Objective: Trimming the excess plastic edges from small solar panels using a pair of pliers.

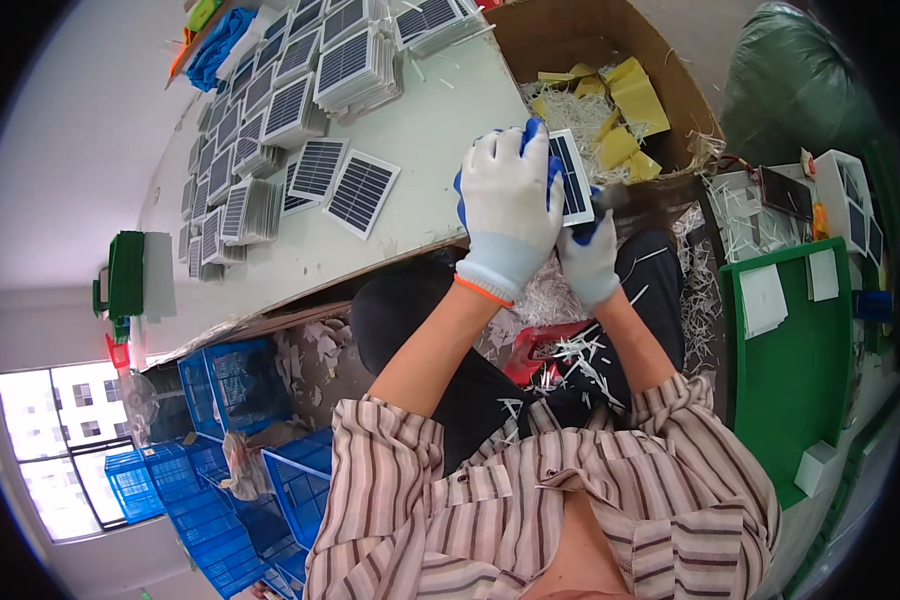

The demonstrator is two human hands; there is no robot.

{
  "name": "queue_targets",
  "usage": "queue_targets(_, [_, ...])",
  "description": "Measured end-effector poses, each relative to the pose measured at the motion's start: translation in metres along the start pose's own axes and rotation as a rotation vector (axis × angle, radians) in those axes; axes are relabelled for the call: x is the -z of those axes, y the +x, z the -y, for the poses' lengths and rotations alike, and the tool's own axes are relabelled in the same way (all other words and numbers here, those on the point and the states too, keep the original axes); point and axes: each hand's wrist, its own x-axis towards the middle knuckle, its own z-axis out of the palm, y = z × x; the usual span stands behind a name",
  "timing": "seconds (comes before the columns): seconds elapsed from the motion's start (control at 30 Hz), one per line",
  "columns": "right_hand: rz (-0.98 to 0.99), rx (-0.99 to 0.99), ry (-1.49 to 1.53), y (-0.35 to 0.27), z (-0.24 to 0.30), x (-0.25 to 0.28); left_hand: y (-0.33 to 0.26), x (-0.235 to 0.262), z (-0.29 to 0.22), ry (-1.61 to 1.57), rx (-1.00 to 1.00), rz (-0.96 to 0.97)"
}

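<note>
Presently, solar panel [572, 178] between left hand [508, 205], right hand [588, 255]

Knit cloth gloves with blue rubbery fingers [533, 133] grip a glossy solar panel [571, 177] over matt shredded paper [570, 112].

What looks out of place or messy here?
White paper strips are strewn over the lap and floor beside the cardboard box. Otherwise both gloved hands grip one small solar panel; the table's panel stacks look orderly.

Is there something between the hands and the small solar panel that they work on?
No. Both gloved hands already hold the small solar panel: the left hand wraps its near edge, and the right hand grips it from below. Nothing visible lies between.
</note>
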Motion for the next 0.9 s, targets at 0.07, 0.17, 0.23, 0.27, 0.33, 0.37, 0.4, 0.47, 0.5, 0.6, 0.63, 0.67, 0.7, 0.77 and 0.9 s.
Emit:
queue_targets(0.07, [0.061, 0.019, 0.282, 0.021, -0.02, -0.022, 0.001, -0.001, -0.001, 0.011, -0.011, 0.01])
queue_targets(0.17, [0.277, -0.526, 1.453, 0.05, -0.019, -0.035, 0.005, -0.003, -0.003, -0.031, -0.013, 0.025])
queue_targets(0.23, [0.381, -0.536, 1.437, 0.06, -0.003, -0.035, 0.005, 0.0, 0.007, -0.075, -0.067, 0.023])
queue_targets(0.27, [0.383, -0.534, 1.435, 0.064, 0.005, -0.033, 0.003, 0.0, 0.011, -0.132, -0.12, 0.023])
queue_targets(0.33, [0.137, -1.087, 1.11, 0.067, 0.017, -0.032, -0.002, -0.002, 0.022, -0.183, -0.149, 0.027])
queue_targets(0.37, [0.131, -1.07, 1.103, 0.069, 0.008, -0.025, 0.001, -0.003, 0.023, -0.242, -0.189, 0.028])
queue_targets(0.4, [0.229, -0.895, 1.08, 0.06, -0.014, -0.021, 0.001, 0.004, 0.02, -0.24, -0.183, 0.024])
queue_targets(0.47, [0.406, -0.535, 1.012, 0.049, -0.052, -0.007, 0.005, 0.015, 0.012, -0.104, 0.084, 0.011])
queue_targets(0.5, [0.473, -0.277, 0.732, 0.043, -0.041, 0.005, 0.002, 0.019, 0.018, -0.096, 0.074, 0.027])
queue_targets(0.6, [0.537, -0.088, 0.367, 0.035, -0.012, 0.025, -0.004, 0.007, 0.018, -0.159, 0.014, -0.027])
queue_targets(0.63, [0.546, -0.21, 0.407, 0.041, -0.009, 0.025, -0.002, 0.001, 0.017, -0.23, 0.019, -0.066])
queue_targets(0.67, [0.546, -0.33, 0.442, 0.049, -0.005, 0.025, 0.001, -0.002, 0.013, -0.238, 0.018, -0.062])
queue_targets(0.7, [0.516, -0.21, 0.406, 0.053, 0.001, 0.025, 0.004, -0.004, 0.01, -0.207, 0.028, -0.066])
queue_targets(0.77, [0.426, -0.025, 0.29, 0.032, -0.02, 0.02, 0.005, -0.008, 0.006, -0.178, 0.039, -0.068])
queue_targets(0.9, [0.93, 0.02, 0.11, -0.009, 0.029, 0.04, 0.005, -0.01, 0.005, -0.129, 0.061, -0.072])
